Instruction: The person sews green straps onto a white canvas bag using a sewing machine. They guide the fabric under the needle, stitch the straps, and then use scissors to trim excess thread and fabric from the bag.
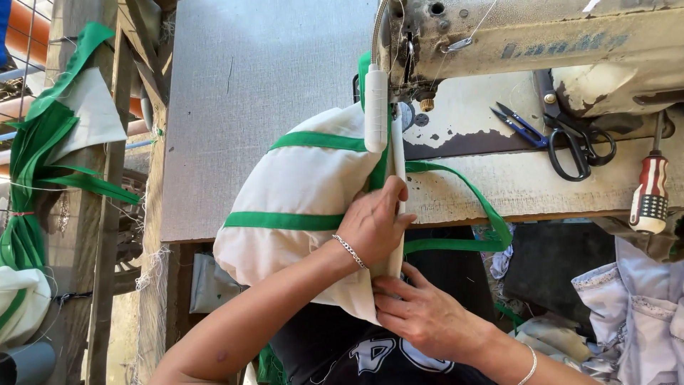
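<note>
The person is feeding a cream cloth bag (pixel 299 192) with green banding (pixel 281 220) under the head of an old sewing machine (pixel 527 36), so the step in hand looks like stitching a seam along the bag's folded edge. The bag is lying across the near edge of the table (pixel 271 64), bulging toward the person and half overhanging that edge. The left hand (pixel 374 224) is pressing flat on the cloth, its fingers (pixel 395 191) curled over the folded seam and pinching it just below the needle area. The right hand (pixel 424 310) is working lower, off the table's near edge, its fingers (pixel 388 285) closing on the bag's lower hem and holding it taut. A loose green strap (pixel 484 207) is looping out to the right across the table's near edge. Scissors (pixel 573 146), small blue snips (pixel 520 127) and a striped-handled screwdriver (pixel 650 192) are lying farther along toward the right end. The next move is likely calling for both hands to keep the fold aligned while guiding it straight toward the needle.
</note>
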